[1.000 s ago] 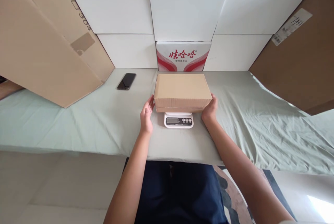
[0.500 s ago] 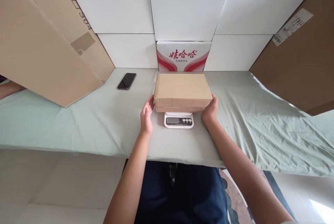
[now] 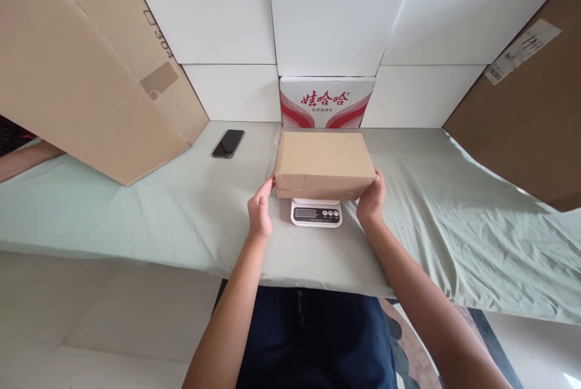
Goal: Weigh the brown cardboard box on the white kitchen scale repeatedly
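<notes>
Now both hands, left hand and right hand, are clamping the plain brown cardboard box over the small white digital scale. Behind, a red-and-white printed carton is standing close; a black phone is lying well left on the green-sheeted worktop.

A closed cardboard box sits on a white kitchen scale atop a table draped in pale green cloth; the left hand and right hand press its near corners; a black phone lies to the left, well apart.

Cloth open left; phone far-left; cardboard sheets flank sides.
</notes>
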`<state>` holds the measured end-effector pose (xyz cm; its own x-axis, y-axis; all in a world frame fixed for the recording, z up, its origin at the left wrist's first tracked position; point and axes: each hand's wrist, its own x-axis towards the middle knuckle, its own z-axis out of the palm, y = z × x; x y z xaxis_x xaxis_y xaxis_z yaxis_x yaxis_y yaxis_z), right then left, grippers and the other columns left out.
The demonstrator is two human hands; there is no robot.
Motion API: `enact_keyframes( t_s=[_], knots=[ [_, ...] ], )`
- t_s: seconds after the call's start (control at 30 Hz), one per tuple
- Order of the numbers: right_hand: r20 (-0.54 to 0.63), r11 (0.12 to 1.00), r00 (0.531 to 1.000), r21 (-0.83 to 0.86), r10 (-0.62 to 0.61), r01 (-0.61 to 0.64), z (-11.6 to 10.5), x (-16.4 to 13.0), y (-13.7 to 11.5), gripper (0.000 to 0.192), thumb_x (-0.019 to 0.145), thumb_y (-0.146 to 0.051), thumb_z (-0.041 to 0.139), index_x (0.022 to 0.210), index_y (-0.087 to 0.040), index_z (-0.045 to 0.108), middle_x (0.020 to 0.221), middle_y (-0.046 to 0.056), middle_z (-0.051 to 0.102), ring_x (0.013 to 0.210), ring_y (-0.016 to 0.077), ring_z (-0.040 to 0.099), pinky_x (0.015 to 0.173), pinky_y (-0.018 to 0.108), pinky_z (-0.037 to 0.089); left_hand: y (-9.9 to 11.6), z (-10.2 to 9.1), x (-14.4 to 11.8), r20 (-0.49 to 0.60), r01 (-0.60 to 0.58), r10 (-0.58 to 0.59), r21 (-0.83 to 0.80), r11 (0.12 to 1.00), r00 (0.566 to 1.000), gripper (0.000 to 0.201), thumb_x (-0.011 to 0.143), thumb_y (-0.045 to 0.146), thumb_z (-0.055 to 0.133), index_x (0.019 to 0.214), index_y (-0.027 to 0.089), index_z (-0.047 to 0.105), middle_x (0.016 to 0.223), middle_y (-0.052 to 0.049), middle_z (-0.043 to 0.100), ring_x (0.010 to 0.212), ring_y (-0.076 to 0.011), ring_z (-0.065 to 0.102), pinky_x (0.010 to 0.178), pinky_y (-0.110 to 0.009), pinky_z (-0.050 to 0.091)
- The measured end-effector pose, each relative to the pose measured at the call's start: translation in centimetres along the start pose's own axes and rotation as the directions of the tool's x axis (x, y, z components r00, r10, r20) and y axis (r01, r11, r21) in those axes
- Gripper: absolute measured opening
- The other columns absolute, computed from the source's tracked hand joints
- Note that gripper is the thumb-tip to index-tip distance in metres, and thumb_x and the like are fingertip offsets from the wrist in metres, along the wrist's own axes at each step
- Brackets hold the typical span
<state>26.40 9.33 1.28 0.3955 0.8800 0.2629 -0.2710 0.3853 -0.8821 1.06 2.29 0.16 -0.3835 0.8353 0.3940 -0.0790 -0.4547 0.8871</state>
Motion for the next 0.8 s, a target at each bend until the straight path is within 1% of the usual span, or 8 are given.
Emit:
enact_keyframes(
  t_s=[0.13, 0.23, 0.3, 0.47, 0.53, 0.6, 0.7, 0.8],
  knots=[
    [0.037, 0.997, 0.998, -0.057, -0.055, 0.057, 0.4, -0.9, -0.9, 0.042, 0.088, -0.061, 0.048, 0.103, -0.025, 0.063, 0.101, 0.002, 0.066, 0.099, 0.0206, 0.062, 0.087, 0.034, 0.049, -0.1, 0.0, 0.0, 0.008, 0.048, -0.048, -0.007, 0.999, 0.999, 0.072, 0.086, 0.072, 0.053, 0.132, 0.019, 0.067, 0.140, -0.016, 0.065, 0.135, -0.0342, 0.058, 0.116, -0.049, 0.044],
    [0.046, 0.995, 0.997, -0.073, -0.057, 0.061, 0.7, -1.3, -1.1, 0.043, 0.089, -0.062, 0.047, 0.108, -0.026, 0.061, 0.109, 0.003, 0.066, 0.109, 0.0234, 0.061, 0.098, 0.040, 0.048, 0.1, 0.1, 0.0, 0.068, 0.071, -0.071, -0.001, 0.997, 0.995, 0.073, 0.087, 0.072, 0.051, 0.136, 0.020, 0.064, 0.146, -0.015, 0.060, 0.139, -0.0338, 0.053, 0.118, -0.049, 0.041],
    [0.082, 0.993, 0.994, -0.084, -0.070, 0.077, 1.0, -1.5, -1.0, 0.042, 0.090, -0.060, 0.045, 0.112, -0.028, 0.060, 0.116, 0.004, 0.065, 0.117, 0.0248, 0.058, 0.105, 0.043, 0.046, 0.3, 0.4, -0.1, 0.103, 0.080, -0.081, 0.008, 0.997, 0.991, 0.073, 0.087, 0.072, 0.050, 0.138, 0.020, 0.062, 0.150, -0.014, 0.056, 0.142, -0.0333, 0.049, 0.119, -0.047, 0.039],
    [0.178, 0.982, 0.980, -0.147, -0.092, 0.119, 1.5, -1.5, -0.6, 0.048, 0.090, -0.058, 0.047, 0.129, -0.031, 0.055, 0.134, 0.005, 0.060, 0.131, 0.0279, 0.051, 0.112, 0.048, 0.042, 0.8, 1.5, 0.8, 0.091, 0.133, -0.138, 0.068, 0.989, 0.986, 0.074, 0.092, 0.069, 0.046, 0.149, 0.024, 0.049, 0.160, -0.010, 0.045, 0.150, -0.0289, 0.039, 0.123, -0.045, 0.033],
    [0.193, 0.975, 0.976, -0.178, -0.101, 0.136, 2.0, -0.9, -0.6, 0.052, 0.089, -0.056, 0.049, 0.135, -0.032, 0.052, 0.141, 0.005, 0.056, 0.136, 0.0284, 0.048, 0.116, 0.049, 0.039, 1.0, 2.1, 2.1, 0.110, 0.137, -0.150, 0.113, 0.984, 0.983, 0.070, 0.094, 0.064, 0.046, 0.153, 0.027, 0.043, 0.163, -0.007, 0.040, 0.152, -0.0260, 0.035, 0.125, -0.043, 0.029],
    [0.216, 0.968, 0.969, -0.189, -0.124, 0.166, 2.8, 0.2, -0.8, 0.054, 0.090, -0.053, 0.049, 0.140, -0.033, 0.048, 0.147, 0.004, 0.052, 0.140, 0.0274, 0.045, 0.120, 0.049, 0.035, 0.8, 2.9, 4.1, 0.145, 0.117, -0.134, 0.120, 0.986, 0.980, 0.065, 0.096, 0.060, 0.047, 0.154, 0.030, 0.041, 0.164, -0.004, 0.040, 0.153, -0.0239, 0.034, 0.125, -0.041, 0.028],
    [0.261, 0.953, 0.950, -0.198, -0.173, 0.228, 4.2, 2.7, -0.6, 0.058, 0.092, -0.048, 0.046, 0.147, -0.034, 0.039, 0.157, 0.003, 0.042, 0.148, 0.0250, 0.038, 0.125, 0.047, 0.031, -0.2, 4.2, 7.5, 0.177, 0.089, -0.098, 0.056, 0.994, 0.979, 0.058, 0.097, 0.056, 0.046, 0.150, 0.031, 0.046, 0.159, -0.003, 0.047, 0.151, -0.0230, 0.037, 0.124, -0.039, 0.030],
    [0.269, 0.934, 0.941, -0.234, -0.206, 0.272, 5.0, 5.0, 0.7, 0.065, 0.091, -0.044, 0.046, 0.153, -0.035, 0.029, 0.161, 0.002, 0.035, 0.153, 0.0239, 0.029, 0.128, 0.047, 0.025, -2.2, 5.3, 9.7, 0.192, 0.092, -0.085, -0.025, 0.995, 0.978, 0.054, 0.095, 0.044, 0.050, 0.146, 0.027, 0.051, 0.156, -0.004, 0.051, 0.150, -0.0240, 0.039, 0.123, -0.039, 0.033]
  ],
)
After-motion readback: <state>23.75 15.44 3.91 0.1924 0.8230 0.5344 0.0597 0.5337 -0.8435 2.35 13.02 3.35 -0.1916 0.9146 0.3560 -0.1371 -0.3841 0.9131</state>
